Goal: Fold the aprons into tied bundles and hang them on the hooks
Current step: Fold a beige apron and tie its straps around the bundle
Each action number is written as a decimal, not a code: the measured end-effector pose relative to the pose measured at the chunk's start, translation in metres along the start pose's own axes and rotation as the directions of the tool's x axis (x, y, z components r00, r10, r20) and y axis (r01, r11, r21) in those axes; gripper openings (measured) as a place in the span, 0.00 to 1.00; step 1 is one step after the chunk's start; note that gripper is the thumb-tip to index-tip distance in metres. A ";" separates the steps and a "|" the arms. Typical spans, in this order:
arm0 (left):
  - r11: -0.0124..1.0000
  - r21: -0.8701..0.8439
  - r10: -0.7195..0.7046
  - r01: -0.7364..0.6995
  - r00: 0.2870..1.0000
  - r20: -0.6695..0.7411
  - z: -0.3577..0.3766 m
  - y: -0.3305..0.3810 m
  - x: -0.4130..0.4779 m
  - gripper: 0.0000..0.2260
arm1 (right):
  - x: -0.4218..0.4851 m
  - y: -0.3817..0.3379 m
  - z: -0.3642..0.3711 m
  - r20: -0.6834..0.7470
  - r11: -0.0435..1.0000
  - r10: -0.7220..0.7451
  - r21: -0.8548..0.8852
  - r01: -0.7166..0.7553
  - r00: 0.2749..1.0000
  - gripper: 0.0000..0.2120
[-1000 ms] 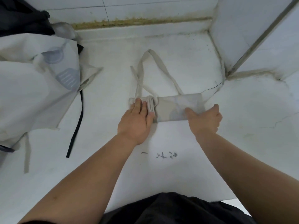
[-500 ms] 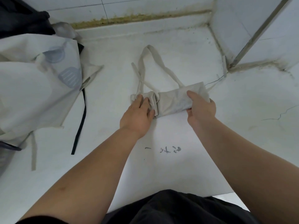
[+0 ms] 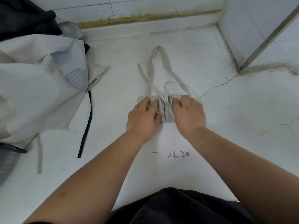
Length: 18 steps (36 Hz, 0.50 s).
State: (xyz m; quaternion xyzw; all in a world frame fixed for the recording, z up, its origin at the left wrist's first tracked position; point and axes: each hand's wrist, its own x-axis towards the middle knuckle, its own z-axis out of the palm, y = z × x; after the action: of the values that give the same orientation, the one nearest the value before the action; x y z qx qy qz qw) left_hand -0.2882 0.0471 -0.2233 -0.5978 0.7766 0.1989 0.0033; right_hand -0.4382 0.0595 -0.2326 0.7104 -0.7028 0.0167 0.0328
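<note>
The left hand point(image 3: 144, 116) at 9 o'clock and right hand point(image 3: 189, 113) at 3 o'clock grip the folded apron bundle point(image 3: 168, 115), fingers curled, straps point(image 3: 152, 65) trailing toward 12 o'clock.

Lit brightly and evenly, cool white, diffuse; source direction not to be told. Only faint soft shading on the floor point(image 3: 250, 110) beneath left hand point(image 3: 142, 118), right hand point(image 3: 188, 113) and folded apron point(image 3: 169, 118). Washed pale over the tiled wall point(image 3: 161, 5). Sharp at centre, pen marks point(image 3: 178, 154) crisp. Smeared toward the left edge: loose aprons point(image 3: 32, 94), basket point(image 3: 8, 164). Bowed by the wide lens, metal strip point(image 3: 267, 38) leaning. Murky across black clothing point(image 3: 178, 207) at bottom.
</note>
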 end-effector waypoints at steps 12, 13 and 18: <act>0.967 -0.188 0.157 -0.171 0.984 -0.086 -0.005 0.005 0.010 0.14 | 0.010 0.011 -0.027 0.406 0.741 -0.077 0.635 -0.220 0.911 0.21; 0.961 -0.227 0.143 -0.157 0.987 -0.076 -0.006 0.004 0.010 0.15 | 0.013 0.010 -0.028 0.442 0.735 -0.053 0.624 -0.265 0.895 0.19; 0.933 -0.347 0.086 -0.093 0.996 -0.037 -0.009 0.003 0.012 0.17 | 0.026 0.002 -0.032 0.566 0.666 -0.063 0.637 -0.388 0.822 0.05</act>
State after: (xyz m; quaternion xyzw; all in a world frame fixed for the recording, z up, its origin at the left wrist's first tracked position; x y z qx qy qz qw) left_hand -0.2923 0.0334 -0.2168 -0.5551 0.7555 0.3267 -0.1198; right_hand -0.4391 0.0356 -0.1990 0.5682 -0.6790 0.0960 -0.4548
